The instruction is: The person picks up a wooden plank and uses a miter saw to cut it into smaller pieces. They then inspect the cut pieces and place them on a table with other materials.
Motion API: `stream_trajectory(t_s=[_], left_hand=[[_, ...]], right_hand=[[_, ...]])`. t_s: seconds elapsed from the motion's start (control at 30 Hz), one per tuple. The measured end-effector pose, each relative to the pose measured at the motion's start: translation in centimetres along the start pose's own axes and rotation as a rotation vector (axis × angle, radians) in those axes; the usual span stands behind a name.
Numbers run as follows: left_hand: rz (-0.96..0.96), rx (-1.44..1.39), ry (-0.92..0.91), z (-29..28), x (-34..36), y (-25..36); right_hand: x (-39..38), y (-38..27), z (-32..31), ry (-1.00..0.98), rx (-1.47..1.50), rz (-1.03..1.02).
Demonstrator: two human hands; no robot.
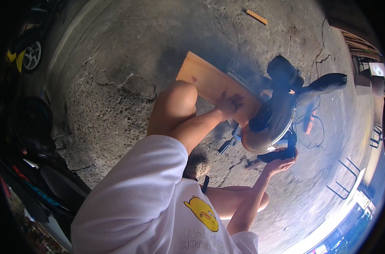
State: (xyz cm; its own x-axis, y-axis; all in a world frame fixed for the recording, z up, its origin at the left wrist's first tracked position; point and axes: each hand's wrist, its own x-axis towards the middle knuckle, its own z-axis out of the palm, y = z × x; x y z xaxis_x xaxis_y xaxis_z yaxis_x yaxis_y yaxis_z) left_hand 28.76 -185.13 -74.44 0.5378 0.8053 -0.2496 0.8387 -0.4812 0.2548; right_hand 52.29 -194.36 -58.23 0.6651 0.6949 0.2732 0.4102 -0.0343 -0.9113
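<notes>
A miter saw [281, 103] with a dark body stands on the concrete to the right of centre. My right hand [282, 163] is closed around its black handle [287, 148]. The round blade and guard area [256, 142] shows beside that handle. A wide wooden board [205, 76] lies with its right end at the saw; the contact between blade and wood is hidden. On the board, close to the saw, my left hand [230, 105] rests flat with its fingers spread. Bluish smoke or dust hazes the saw and the board's far edge.
A small wood strip [256, 17] lies on the cracked concrete floor [116, 51] at the far side. Right of the saw are a red object [310, 122] and a thin looped cord [321, 137]. Metal bar frames [346, 180] stand farther right. A dark motorcycle [40, 169] is at left.
</notes>
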Motion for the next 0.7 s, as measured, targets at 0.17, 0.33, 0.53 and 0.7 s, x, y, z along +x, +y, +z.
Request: stream_trajectory(t_s=[0.17,0.33,0.53,0.7], left_hand=[[0.043,-0.105,0.007,-1.4,-0.2,0.5],[0.048,-0.066,-0.050,-1.4,-0.3,-0.1],[0.065,0.074,-0.053,-1.3,0.0,0.1],[0.066,0.038,-0.055,-0.8,-0.1,-0.3]], right_hand=[[0.1,1.3,-1.1,0.025,-0.029,-0.006],[0.3,1.3,-0.5,-0.015,0.162,0.014],[0.2,1.1,-0.7,0.002,0.174,0.027],[0.0,1.1,-0.5,-0.008,0.199,0.043]])
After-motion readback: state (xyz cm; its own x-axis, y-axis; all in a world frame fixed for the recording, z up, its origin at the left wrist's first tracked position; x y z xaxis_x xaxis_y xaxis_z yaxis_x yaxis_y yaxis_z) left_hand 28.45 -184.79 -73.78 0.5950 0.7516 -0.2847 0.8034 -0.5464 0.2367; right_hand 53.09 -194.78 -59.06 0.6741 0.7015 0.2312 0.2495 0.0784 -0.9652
